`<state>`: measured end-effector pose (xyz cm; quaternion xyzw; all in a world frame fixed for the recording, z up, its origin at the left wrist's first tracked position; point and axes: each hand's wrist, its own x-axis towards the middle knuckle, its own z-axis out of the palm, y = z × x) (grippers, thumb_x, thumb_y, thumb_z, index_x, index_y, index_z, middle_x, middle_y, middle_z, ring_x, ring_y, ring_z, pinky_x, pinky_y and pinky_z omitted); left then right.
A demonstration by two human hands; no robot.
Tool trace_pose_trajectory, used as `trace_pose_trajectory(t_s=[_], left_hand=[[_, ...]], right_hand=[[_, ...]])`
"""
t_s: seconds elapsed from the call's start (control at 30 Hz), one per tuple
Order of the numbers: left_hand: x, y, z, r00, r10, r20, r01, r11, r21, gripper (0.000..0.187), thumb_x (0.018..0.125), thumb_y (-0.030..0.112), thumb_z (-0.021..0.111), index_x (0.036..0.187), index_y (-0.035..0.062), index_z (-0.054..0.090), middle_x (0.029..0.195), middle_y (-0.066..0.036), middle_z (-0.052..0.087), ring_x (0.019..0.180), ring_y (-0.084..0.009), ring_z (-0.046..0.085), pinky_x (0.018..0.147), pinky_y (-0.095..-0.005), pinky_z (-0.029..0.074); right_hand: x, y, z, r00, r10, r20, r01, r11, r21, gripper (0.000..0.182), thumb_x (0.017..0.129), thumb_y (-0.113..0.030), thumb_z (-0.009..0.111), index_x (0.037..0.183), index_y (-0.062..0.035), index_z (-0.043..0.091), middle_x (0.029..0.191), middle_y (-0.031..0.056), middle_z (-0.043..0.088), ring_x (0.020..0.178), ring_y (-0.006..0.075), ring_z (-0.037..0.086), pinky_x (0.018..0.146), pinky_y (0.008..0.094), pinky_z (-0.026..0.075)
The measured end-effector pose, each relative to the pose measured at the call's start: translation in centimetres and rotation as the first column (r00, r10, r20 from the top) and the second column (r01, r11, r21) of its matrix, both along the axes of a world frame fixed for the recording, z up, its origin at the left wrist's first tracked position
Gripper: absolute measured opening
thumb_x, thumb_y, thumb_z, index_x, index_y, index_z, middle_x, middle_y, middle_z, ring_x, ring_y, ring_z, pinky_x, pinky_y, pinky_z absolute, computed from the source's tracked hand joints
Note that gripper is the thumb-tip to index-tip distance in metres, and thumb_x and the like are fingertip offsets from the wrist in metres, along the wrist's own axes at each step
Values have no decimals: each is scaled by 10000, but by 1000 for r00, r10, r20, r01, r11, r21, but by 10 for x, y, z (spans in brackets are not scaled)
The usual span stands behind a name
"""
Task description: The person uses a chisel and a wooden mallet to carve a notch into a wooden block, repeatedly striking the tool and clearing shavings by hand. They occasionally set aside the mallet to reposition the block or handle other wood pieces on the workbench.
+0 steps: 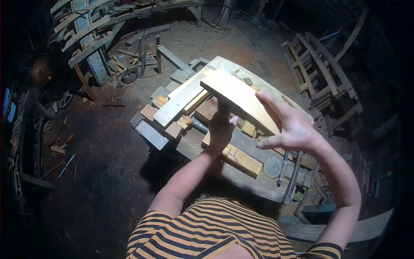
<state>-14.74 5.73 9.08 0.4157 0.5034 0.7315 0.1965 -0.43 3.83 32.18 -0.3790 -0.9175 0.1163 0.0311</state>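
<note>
A pale wooden board [237,92] is raised and tilted above the workbench, its darker edge facing me. My left hand [221,131] is under the board's left end, fingers up against it in shadow and thumb out to the side. My right hand [295,129] spans the board's right end, with a finger along the far side and the thumb on the near side. Below them, a short wooden block with a pencilled mark [237,159] lies on the workbench [194,146]. A metal bar clamp [283,169] lies at the right, beside a round disc [272,167].
More planks [177,103] and small blocks lie on the bench's left side. Slatted wooden frames [317,64] lean at the right. Timber and scraps [125,64] pile up at the back left. A thin pale stick [67,165] lies on the dark floor.
</note>
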Motion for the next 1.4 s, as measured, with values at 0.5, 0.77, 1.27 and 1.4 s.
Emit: trace_pose_trajectory(t_s=[0.5,0.77,1.27,1.4], left_hand=[[10,2,3,952,95,-289,-26,972,233,197,792,30,662,955,64,557,683,-85,496,540,-216,452,542,-318,429],[8,-6,0,986,-43,-160,73,979,189,175,795,41,673,786,44,498,599,8,430,562,-77,410,518,-257,396],[9,1,-10,986,-158,-57,162,984,69,535,792,11,665,1286,-6,463,1040,-55,614,833,-69,547,737,-231,455],[8,-12,10,935,61,-350,-7,988,154,214,793,81,690,859,15,498,610,-18,429,551,-124,415,549,-297,391]], right_hand=[[-21,-9,32,975,-80,209,92,995,-50,956,517,-102,754,1391,-143,369,1346,124,451,1200,292,483,1098,407,336],[-24,-3,38,682,244,-690,-256,963,87,891,620,-102,711,1417,-169,317,1196,168,497,1094,252,544,857,333,549],[2,1,23,995,-101,27,103,992,-70,952,483,-203,627,1392,-178,346,1137,166,558,986,308,581,902,436,530],[8,4,39,803,34,-596,-152,977,-149,854,552,-203,733,1333,-106,400,1048,158,579,822,197,627,718,270,567]])
